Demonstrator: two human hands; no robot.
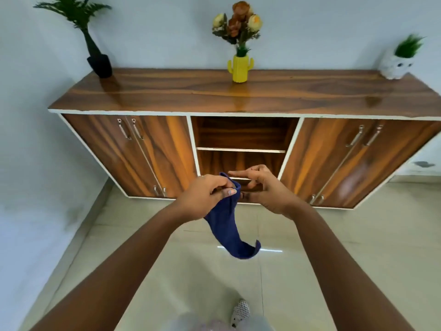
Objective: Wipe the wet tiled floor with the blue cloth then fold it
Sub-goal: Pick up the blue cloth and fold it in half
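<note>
Blue cloth (226,225) hangs limp and light below our left hand (202,195), pinched at its top edge, so our spread right hand (265,189) beside it should take the neighbouring corner.

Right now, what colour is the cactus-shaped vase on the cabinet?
Yellow. The cactus-shaped vase shows clearly in the head view, mid-top of the cabinet.

Glossy tiled floor (334,271) carries the wooden cabinet (238,96) — 3 potted plants stand on top.
</note>
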